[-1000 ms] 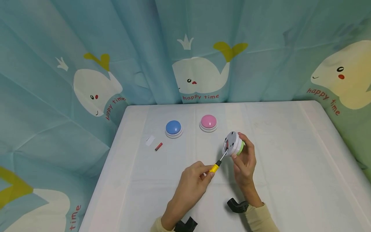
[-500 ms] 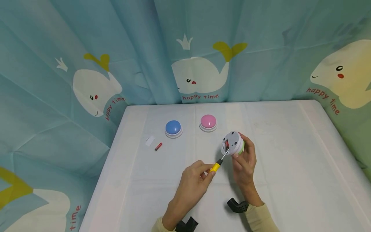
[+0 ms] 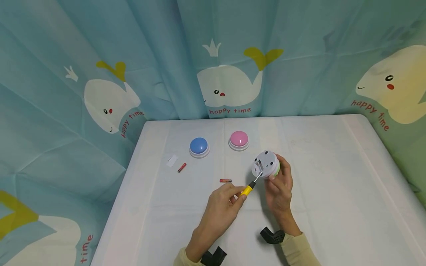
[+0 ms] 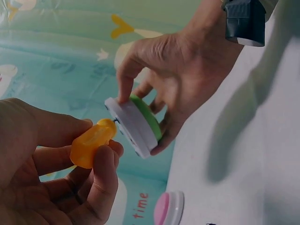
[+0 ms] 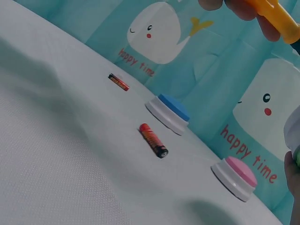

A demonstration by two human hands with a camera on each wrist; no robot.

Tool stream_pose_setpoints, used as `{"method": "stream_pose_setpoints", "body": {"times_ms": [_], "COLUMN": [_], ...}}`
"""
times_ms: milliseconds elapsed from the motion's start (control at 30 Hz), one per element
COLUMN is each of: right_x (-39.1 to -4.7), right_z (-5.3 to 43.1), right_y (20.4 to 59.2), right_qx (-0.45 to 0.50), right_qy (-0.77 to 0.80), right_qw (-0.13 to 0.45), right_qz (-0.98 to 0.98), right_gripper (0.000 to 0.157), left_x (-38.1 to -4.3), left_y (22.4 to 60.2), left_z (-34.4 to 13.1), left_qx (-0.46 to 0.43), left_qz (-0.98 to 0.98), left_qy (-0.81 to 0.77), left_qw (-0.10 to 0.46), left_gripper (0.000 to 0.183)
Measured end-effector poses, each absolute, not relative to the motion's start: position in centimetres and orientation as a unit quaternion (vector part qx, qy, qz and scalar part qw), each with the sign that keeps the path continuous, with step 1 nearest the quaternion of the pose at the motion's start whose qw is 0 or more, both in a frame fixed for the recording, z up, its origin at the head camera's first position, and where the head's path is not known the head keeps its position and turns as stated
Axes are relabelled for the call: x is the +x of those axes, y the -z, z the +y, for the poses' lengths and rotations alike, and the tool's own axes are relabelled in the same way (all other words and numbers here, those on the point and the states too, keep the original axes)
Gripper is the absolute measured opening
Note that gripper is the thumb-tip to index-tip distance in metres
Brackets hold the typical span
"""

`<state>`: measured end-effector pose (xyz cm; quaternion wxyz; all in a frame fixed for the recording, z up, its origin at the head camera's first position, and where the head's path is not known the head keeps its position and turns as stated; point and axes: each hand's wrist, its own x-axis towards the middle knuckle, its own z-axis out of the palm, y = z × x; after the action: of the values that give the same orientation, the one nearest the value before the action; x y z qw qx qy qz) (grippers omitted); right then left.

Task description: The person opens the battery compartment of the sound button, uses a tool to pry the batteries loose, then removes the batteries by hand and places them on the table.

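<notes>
My left hand (image 3: 221, 208) pinches a screwdriver (image 3: 247, 190) by its yellow handle. The shaft's tip is at the underside of a round white push button (image 3: 267, 162) with a green top, which my right hand (image 3: 281, 188) grips by its rim above the table. An open battery slot and several dark dots show on that underside. In the left wrist view, the green cap (image 4: 146, 115) faces the right palm, and the screwdriver handle (image 4: 93, 143) hides most of the shaft. A red battery (image 3: 225, 180) lies on the table just beyond my left hand.
Farther back stand a blue-topped button (image 3: 199, 146) and a pink-topped button (image 3: 239, 139). A second red battery (image 3: 182, 167) lies at the left beside a small white cover piece (image 3: 172, 161). A whale-print curtain (image 3: 159, 74) hangs behind the white table (image 3: 332, 177).
A battery has come out of the button's slot and now lies on the table near my left hand. My right hand has turned the button's underside slightly upward.
</notes>
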<state>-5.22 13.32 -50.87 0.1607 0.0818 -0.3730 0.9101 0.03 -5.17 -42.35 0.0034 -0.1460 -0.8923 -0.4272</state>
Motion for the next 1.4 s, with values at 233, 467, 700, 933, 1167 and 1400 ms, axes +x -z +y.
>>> {"method": "stream_pose_setpoints", "body": {"times_ms": [233,467,700,933,1167,1400], "right_x": [-5.2,-5.4,-5.4,-5.4,-5.3,-5.2], "right_z": [13.4,13.6,13.7,13.7,13.6,13.5], "right_y": [51.1,51.1,51.2,51.4,51.4,51.3], "right_qx": [0.085,0.077,0.074,0.068,0.066,0.053], "right_qy": [-0.912,-0.922,-0.924,-0.916,-0.913,-0.912], "right_qw": [0.156,0.159,0.151,0.145,0.145,0.137], "right_qz": [-0.369,-0.344,-0.344,-0.368,-0.375,-0.384], "right_gripper": [0.065,0.068,0.066,0.065,0.065,0.065], "left_x": [-0.1,-0.8,-2.1,-3.1,-3.8,-4.2], "left_y": [42.9,44.5,46.1,47.5,48.7,49.5], "left_z": [-5.5,-6.8,-8.6,-9.8,-10.6,-10.8], "left_qx": [-0.128,-0.058,-0.015,0.020,0.052,0.065], "left_qz": [-0.896,-0.913,-0.921,-0.926,-0.935,-0.938], "left_qy": [0.424,0.403,0.388,0.375,0.347,0.338], "left_qw": [-0.017,-0.018,0.025,0.043,0.055,0.045], "left_gripper": [0.024,0.025,0.024,0.025,0.025,0.018]}}
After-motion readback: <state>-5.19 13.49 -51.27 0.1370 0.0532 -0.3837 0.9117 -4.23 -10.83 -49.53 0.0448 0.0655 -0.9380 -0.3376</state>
